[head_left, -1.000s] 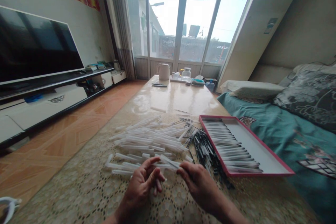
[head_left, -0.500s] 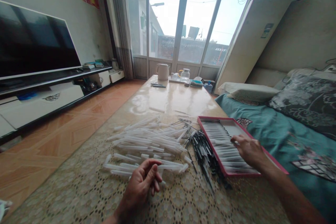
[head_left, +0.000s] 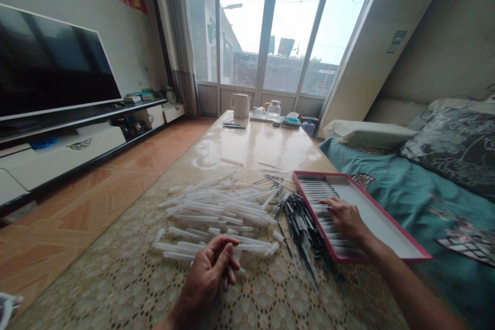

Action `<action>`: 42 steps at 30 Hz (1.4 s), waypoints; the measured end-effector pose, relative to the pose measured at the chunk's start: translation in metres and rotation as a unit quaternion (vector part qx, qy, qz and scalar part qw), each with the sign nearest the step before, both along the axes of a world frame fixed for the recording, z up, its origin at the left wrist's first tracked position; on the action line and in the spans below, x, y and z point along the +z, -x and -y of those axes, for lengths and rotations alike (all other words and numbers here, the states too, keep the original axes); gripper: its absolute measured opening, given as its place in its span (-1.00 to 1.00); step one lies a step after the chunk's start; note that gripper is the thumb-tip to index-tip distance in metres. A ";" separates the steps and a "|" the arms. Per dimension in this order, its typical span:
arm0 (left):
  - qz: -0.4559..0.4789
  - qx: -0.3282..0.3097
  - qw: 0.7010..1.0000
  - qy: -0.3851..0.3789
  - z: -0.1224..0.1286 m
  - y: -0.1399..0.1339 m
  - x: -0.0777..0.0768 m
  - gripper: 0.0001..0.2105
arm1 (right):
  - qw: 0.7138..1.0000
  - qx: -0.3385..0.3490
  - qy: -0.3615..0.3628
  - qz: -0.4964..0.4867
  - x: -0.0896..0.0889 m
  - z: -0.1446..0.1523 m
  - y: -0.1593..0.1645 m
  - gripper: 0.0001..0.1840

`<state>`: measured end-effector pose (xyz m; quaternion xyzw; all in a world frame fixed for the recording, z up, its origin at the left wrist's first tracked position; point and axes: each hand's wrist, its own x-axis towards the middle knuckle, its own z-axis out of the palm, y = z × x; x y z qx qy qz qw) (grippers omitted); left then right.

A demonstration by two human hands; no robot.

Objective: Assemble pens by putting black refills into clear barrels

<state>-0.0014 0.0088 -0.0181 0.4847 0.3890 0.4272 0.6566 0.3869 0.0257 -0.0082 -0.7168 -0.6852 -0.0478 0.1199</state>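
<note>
A shallow box with a red rim (head_left: 390, 206) lies on the table at the right, with a row of slim pen-like sticks (head_left: 315, 189) along its left side. My right hand (head_left: 348, 219) is over that row, fingers bent and pressed together at the tips; what they hold is hidden. My left hand (head_left: 211, 270) rests palm inward at the near edge of a heap of translucent white tubes (head_left: 220, 206), its fingers loosely curled and nothing visible in them. Between heap and box lies a pile of black sticks (head_left: 299, 221), some with pale parts.
Thin dark rods (head_left: 274, 183) are scattered behind the black pile. At the table's far end stand a beige jug (head_left: 241, 106), a glass pitcher (head_left: 274, 108) and a blue packet (head_left: 291, 121). A teal-covered seat (head_left: 371, 175) runs along the right side.
My right hand has moved left across the box, from the middle onto the row of sticks. More of the white box bottom shows on the right. My left hand has stayed put.
</note>
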 end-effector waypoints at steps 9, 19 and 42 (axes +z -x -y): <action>0.006 0.019 1.000 0.012 0.002 0.000 0.005 -0.65 | 0.999 0.017 0.021 -0.017 -0.004 0.005 0.005 -0.70; 0.016 0.084 0.996 -0.001 0.001 0.002 0.004 -0.67 | 0.986 0.087 -0.098 -0.105 0.017 0.005 0.079 -0.75; 0.071 -0.025 0.997 0.019 0.005 0.001 0.008 -0.68 | 0.838 0.022 -0.139 -0.527 0.038 0.021 0.149 -0.73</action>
